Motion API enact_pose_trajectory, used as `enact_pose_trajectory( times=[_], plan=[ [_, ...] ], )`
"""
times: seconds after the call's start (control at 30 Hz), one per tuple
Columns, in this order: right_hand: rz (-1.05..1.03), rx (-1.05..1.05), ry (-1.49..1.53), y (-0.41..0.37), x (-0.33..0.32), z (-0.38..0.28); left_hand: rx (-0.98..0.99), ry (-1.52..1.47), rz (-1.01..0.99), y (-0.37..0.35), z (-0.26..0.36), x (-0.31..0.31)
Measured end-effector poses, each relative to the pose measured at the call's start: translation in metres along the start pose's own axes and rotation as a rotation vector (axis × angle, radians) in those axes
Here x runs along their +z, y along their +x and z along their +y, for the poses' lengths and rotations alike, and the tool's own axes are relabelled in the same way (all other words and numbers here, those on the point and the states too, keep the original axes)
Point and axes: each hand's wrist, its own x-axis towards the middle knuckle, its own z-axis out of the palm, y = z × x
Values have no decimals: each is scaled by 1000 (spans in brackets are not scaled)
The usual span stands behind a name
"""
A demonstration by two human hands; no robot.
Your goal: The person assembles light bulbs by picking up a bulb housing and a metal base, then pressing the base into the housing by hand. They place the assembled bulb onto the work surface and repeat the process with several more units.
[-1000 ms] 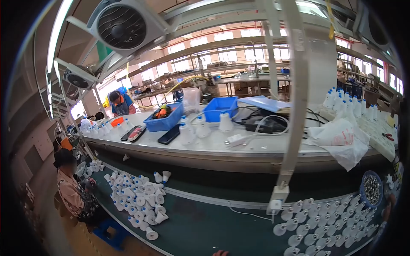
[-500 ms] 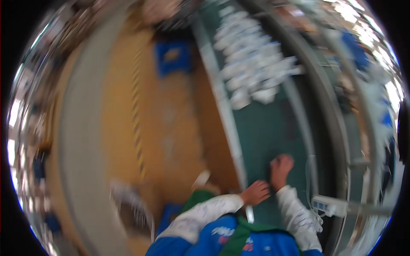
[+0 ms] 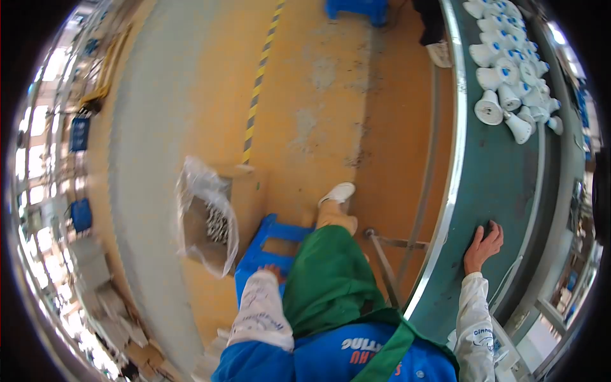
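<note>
My left hand [image 3: 272,272] is down at the blue stool [image 3: 249,260] beside my green apron, its fingers partly hidden by the sleeve and hard to make out. On the green work surface [image 3: 482,184] at the right rests my right hand [image 3: 484,247], fingers apart and nothing in it. Beyond that hand, at the far end of the surface, lies a cluster of white cone-shaped pieces [image 3: 489,109], some with blue parts. Left of the stool stands an open cardboard box [image 3: 248,194] with a plastic bag [image 3: 191,184] and many small metallic parts [image 3: 217,224] inside.
Another blue stool [image 3: 359,7] stands on the floor at the top. Near it are a person's dark trouser leg and white shoe [image 3: 439,54]. A yellow-black striped line [image 3: 256,95] runs along the floor. A metal edge [image 3: 457,127] borders the work surface.
The view has swung left. My left hand has moved from the green surface's edge down to the blue stool. My right hand remains over the surface, and the box now shows clearly.
</note>
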Motion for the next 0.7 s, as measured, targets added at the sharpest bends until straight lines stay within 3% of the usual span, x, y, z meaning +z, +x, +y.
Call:
enact_pose_trajectory(
  times=[0.03,0.17,0.23,0.37,0.43,0.53,0.57,0.6,0.67,0.7],
  plan=[
    [-25,-3,19,-1,-2,1,-20,-116,221,3,-5,27],
    [-82,45,20,1,-5,0,-6,-163,425,65,-17,72],
    [-93,76,14,2,-6,-6,59,253,589,123,-32,122],
    [-156,82,25,1,-6,1,54,66,592,126,-26,129],
    [-160,96,46,1,-5,2,50,221,939,130,-25,126],
    [-220,105,63,4,-3,6,150,133,1018,139,-19,128],
    [-212,103,89,1,-4,9,89,5,660,134,-16,117],
    [-202,102,117,0,-5,11,97,2,651,132,-13,115],
    [-214,113,109,0,-8,12,164,-78,281,140,-19,107],
    [-223,122,119,0,-8,12,95,-129,174,145,-19,105]
  ],
)
